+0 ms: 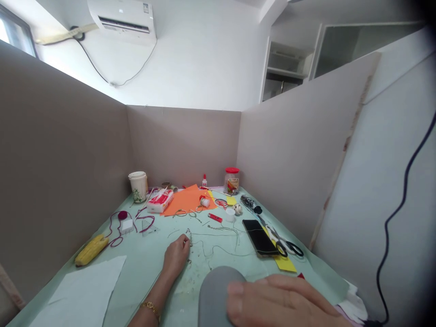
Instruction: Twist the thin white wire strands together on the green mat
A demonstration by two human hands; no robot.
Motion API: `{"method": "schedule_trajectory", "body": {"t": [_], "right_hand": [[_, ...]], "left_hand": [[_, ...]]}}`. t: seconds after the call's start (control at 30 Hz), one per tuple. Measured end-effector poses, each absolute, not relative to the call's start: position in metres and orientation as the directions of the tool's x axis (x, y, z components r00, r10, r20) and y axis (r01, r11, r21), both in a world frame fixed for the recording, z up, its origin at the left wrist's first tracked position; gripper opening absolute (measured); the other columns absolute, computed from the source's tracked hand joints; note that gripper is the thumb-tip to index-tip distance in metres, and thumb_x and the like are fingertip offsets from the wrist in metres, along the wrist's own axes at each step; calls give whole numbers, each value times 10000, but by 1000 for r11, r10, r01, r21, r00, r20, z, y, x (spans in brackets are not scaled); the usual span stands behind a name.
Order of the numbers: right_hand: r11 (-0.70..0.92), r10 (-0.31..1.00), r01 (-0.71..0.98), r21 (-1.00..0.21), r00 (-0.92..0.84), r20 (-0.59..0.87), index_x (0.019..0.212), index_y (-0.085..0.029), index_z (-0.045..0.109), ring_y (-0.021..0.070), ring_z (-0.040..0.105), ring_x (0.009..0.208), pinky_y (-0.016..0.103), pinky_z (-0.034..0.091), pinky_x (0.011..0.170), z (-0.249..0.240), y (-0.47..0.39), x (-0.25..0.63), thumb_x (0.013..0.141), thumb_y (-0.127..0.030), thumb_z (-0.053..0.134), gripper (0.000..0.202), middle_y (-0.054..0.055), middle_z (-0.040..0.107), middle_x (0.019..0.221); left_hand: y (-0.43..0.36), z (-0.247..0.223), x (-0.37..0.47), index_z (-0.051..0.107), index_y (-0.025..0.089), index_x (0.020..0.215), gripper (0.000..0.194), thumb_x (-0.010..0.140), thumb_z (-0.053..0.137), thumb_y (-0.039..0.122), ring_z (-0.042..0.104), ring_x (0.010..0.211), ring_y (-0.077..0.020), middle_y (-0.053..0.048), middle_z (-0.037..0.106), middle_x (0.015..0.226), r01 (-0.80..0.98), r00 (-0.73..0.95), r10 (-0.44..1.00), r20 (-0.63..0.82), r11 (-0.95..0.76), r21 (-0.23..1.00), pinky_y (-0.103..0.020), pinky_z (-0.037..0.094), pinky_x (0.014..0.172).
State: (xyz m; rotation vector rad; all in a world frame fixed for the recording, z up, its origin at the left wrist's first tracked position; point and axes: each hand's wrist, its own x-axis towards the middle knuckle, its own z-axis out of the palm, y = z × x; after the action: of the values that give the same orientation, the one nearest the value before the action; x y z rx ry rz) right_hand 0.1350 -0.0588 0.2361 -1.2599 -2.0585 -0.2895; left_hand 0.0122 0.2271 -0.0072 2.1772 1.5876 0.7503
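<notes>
My left hand [176,255] is closed in a pinch over the middle of the table, a gold bracelet on its wrist. Small beads or links on a thin cord [190,238] show at its fingertips; what lies inside the pinch is partly hidden. Close to the camera and blurred, my right hand [284,302] has a finger over the right edge of a smooth grey rounded object [218,290], apparently gripping it. Its other fingers point up to the right. Between the hands and the phone, thin pale cords [223,249] run loosely across the green cloth.
At the right lie a black phone [259,237], scissors [284,243] and yellow paper [285,264]. Orange paper [185,200], a tissue pack [160,200], a red-lidded jar [232,181] and a paper cup [138,187] stand farther back. Corn [91,250] and white paper [81,290] are left. Partitions surround the table.
</notes>
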Motion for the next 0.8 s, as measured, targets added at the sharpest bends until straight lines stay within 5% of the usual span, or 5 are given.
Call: {"method": "schedule_trajectory", "body": {"t": [0.5,0.8], "right_hand": [[457,429,872,178,-391,814,916,-304,654,119,659,822,144,514,771,224,-49,135,835,-246,499,185,-45,693,773],[512,495,856,68,-359,792,937,-312,643,144,650,814,186,524,750,214,-50,147,815,-256,506,192,-27,688,784]], "left_hand": [[231,-9,12,565,221,780,203,825,383,301,516,645,-127,7,590,651,775,236,951,199,-308,551,-214,249,556],[227,-8,12,562,216,770,205,824,382,297,511,628,-124,3,592,649,763,238,941,242,-335,553,-207,255,558]]}}
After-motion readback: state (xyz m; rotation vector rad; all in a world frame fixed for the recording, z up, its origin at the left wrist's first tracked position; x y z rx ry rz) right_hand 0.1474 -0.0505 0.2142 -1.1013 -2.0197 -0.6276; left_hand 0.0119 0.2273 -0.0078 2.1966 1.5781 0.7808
